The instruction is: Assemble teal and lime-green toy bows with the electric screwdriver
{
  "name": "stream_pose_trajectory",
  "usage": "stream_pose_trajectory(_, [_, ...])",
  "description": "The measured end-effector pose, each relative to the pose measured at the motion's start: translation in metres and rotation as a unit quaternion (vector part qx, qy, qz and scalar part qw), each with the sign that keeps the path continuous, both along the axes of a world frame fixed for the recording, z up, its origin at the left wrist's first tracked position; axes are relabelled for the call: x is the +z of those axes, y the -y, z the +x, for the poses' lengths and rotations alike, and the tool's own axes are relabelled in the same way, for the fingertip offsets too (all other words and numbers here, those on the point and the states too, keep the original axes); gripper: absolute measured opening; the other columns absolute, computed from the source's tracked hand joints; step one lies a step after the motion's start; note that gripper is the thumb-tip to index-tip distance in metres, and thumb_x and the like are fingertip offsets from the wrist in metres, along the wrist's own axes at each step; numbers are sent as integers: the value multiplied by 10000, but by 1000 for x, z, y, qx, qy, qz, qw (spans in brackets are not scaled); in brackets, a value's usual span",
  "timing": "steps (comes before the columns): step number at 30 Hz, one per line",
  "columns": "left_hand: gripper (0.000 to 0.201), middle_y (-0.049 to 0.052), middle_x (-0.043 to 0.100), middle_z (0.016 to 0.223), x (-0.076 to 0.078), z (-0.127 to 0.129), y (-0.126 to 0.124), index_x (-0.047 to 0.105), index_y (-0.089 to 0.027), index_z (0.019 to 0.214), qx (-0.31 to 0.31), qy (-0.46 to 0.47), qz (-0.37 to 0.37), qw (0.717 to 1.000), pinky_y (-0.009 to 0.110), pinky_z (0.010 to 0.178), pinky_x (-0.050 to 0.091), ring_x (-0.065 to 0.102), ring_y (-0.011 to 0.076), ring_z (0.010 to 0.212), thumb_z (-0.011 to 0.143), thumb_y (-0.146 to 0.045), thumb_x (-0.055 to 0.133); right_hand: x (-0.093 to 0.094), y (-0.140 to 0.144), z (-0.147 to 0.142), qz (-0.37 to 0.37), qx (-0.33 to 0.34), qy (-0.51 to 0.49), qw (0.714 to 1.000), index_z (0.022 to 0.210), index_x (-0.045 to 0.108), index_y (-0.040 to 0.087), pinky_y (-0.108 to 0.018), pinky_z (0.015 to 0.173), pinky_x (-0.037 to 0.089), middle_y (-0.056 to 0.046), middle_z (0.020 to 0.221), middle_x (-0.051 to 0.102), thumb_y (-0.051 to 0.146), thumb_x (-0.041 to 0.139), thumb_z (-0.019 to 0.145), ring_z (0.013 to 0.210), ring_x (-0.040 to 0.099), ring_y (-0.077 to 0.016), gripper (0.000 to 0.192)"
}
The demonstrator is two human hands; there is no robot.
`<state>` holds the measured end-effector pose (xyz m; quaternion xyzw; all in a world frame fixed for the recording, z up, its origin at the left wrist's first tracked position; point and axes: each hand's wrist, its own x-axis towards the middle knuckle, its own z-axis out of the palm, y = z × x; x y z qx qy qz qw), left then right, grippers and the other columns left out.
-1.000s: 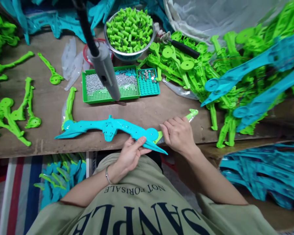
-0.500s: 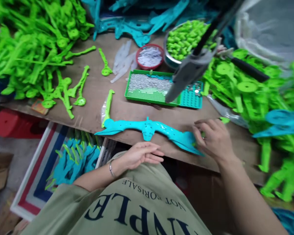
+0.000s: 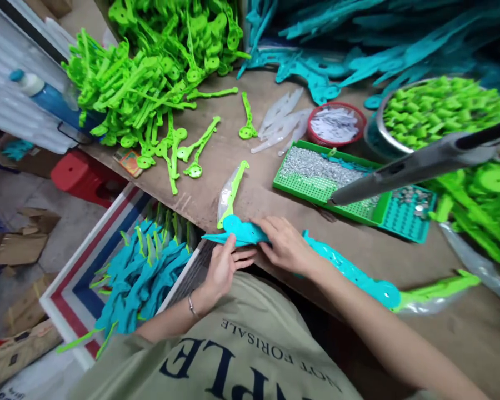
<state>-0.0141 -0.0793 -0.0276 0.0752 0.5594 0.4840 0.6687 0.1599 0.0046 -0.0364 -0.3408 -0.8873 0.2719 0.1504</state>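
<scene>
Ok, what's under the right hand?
The blue part. One end shows past the right hand's fingers, with the left hand at its near edge; the other emerges beyond the wrist. Its middle is covered, so I can't tell what's there.

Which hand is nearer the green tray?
Right. The right hand is in front of the green tray, not touching it; the left hand is farther back and left.

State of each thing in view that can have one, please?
blue part, held
right hand, closed on blue part
left hand, open, thumb at blue part
green tray, partly filled with silver pieces
blue tray, partly filled
red basket, full of white pieces
metal bowl, heaped with green pieces
striped box, loaded
bottle, capped
</scene>
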Motion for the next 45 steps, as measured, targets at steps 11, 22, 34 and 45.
stream_pose_trajectory(11, [539, 115, 805, 1053, 4, 8, -12, 760, -164, 1047, 6, 48, 55, 997, 530, 1087, 510, 734, 319, 1123, 663, -498, 937, 21, -65, -53, -459, -142, -274, 833, 1191, 635, 198, -359, 745, 589, -107, 1058, 733, 461, 670, 861, 858, 701, -211, 423])
stream_pose_trajectory(22, [428, 86, 811, 981, 9, 14, -22, 791, -159, 872, -53, 86, 84, 991, 493, 1063, 540, 754, 295, 1036, 644, -486, 948, 37, -83, -78, -389, -52, -158, 906, 832, 697, 159, -305, 758, 474, 5, 796, 674, 312, 723, 781, 768, 558, -161, 163])
stream_pose_trajectory(34, [396, 85, 808, 1021, -4, 28, -25, 779, -163, 993, -12, 157, 19, 987, 491, 1093, 516, 762, 253, 1002, 709, -392, 932, 18, -78, -75, -404, -93, -211, 885, 958, 708, 127, -286, 753, 453, -6, 845, 673, 387, 633, 858, 789, 558, -159, 289])
stream_pose_trajectory(45, [335, 84, 809, 879, -3, 24, -36, 786, -133, 859, -66, 159, 14, 985, 482, 1060, 537, 773, 253, 866, 662, -355, 944, 24, -76, -75, -408, -80, -174, 893, 985, 686, 115, -268, 721, 423, 33, 801, 597, 288, 793, 716, 752, 498, -131, 337])
